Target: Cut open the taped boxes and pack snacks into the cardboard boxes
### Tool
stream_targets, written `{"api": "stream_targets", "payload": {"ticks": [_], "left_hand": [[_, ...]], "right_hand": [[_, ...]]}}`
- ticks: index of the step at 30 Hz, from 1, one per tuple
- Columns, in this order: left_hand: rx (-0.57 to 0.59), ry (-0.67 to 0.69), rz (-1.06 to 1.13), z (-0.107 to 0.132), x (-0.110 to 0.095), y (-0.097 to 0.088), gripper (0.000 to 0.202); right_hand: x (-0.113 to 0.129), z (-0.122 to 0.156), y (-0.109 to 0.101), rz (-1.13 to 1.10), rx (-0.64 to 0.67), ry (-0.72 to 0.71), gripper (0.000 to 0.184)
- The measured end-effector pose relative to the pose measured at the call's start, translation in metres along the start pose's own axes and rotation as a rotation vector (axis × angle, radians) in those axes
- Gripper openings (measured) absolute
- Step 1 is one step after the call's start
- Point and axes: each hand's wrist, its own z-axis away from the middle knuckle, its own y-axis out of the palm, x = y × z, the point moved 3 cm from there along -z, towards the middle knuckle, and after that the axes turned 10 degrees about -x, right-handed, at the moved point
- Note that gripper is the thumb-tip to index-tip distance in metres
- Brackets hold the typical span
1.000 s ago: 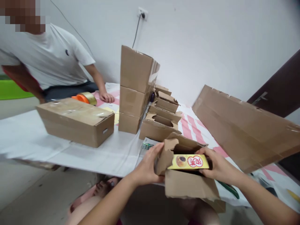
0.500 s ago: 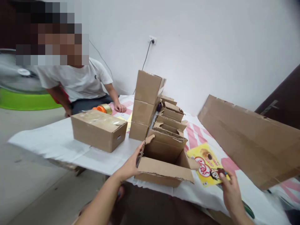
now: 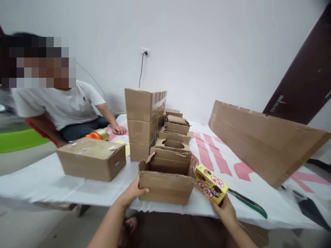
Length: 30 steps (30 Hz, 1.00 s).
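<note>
My left hand [image 3: 134, 193] grips the near left corner of an open cardboard box [image 3: 165, 187], its thumb lying on the front wall. The flaps of this box stand up and I cannot see its bottom. Just right of the box, my right hand [image 3: 225, 209] holds a small yellow printed carton [image 3: 211, 184] by its lower right end. The carton is squared out and tilted, close to the cardboard box's right side. A green-handled cutter [image 3: 252, 204] lies on the white cloth to the right of this hand.
Behind the open box runs a row of open cardboard boxes [image 3: 174, 137]. Taped boxes [image 3: 139, 124] are stacked left of it. A closed box [image 3: 90, 160] and tape rolls [image 3: 99, 134] lie further left, near a seated person [image 3: 62, 106]. A large cardboard sheet [image 3: 258, 144] stands at right.
The yellow carton has gone from flat to squared out in my right hand. My left thumb now shows on the box's front wall. The view has shifted to the right.
</note>
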Motion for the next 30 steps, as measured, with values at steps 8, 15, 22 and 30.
{"api": "stream_targets", "payload": {"ticks": [8, 15, 22, 30], "left_hand": [[-0.372, 0.061, -0.162, 0.025, -0.011, 0.002, 0.072], [-0.855, 0.105, -0.36, 0.118, 0.036, 0.064, 0.05], [-0.22, 0.217, -0.173, 0.098, 0.017, 0.201, 0.05], [-0.189, 0.148, 0.014, 0.011, -0.059, 0.286, 0.073]], "right_hand": [[-0.003, 0.004, 0.003, -0.001, 0.023, -0.077, 0.037], [-0.022, 0.008, 0.013, -0.134, 0.018, -0.029, 0.055], [-0.023, -0.005, 0.002, -0.702, 0.148, 0.225, 0.058], [-0.024, -0.052, -0.036, -1.058, -0.037, 0.383, 0.063]]}}
